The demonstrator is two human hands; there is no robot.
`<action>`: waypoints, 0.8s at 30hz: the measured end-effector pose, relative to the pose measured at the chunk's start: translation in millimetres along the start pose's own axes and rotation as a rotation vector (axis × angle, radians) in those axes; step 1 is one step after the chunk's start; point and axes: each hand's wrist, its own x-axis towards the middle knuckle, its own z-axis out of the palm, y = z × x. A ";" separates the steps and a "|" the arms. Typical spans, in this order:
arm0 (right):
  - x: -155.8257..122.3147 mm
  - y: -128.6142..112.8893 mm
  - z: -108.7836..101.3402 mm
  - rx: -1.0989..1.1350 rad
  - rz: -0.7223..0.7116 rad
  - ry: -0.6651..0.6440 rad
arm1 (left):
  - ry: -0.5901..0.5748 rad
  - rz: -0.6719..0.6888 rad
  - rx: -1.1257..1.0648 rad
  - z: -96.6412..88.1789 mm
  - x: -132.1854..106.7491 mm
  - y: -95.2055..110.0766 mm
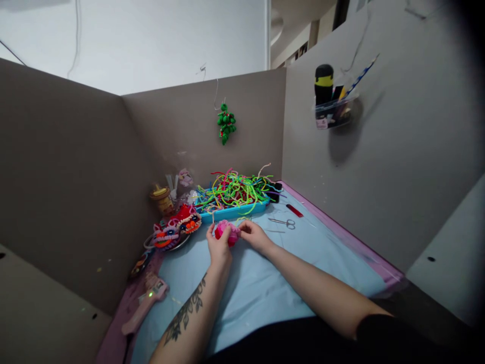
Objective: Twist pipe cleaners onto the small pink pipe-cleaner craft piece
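A small pink and red fuzzy craft piece (230, 234), rounded in shape, is held above the blue cloth (303, 273). My left hand (220, 246) is closed around its left side, thumb across the front. At its right edge my right hand (254, 234) pinches with thumb and fingertips; the exact bit between them is too small to make out. Just behind the hands stands a blue tray (235, 211) heaped with colourful pipe cleaners (242, 191), mostly bright green.
Scissors (284, 222) and a red strip (294, 210) lie to the right. On the left are a plate of colourful crafted pieces (172, 232), a yellow-lidded cup (162, 198) and a pink glue gun (146, 306). Grey panels (204, 121) enclose the table, with a green ornament (226, 124) hanging.
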 end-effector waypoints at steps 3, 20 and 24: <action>-0.2 0.4 0.4 -0.011 -0.001 -0.022 | 0.023 -0.054 -0.072 0.5 1.6 3.1; -8.2 -6.6 5.9 -0.163 -0.162 0.152 | -0.116 -0.367 -0.401 3.4 8.3 22.1; -5.6 -6.0 6.9 -0.002 -0.114 0.126 | -0.117 -0.381 -0.413 3.8 7.1 26.0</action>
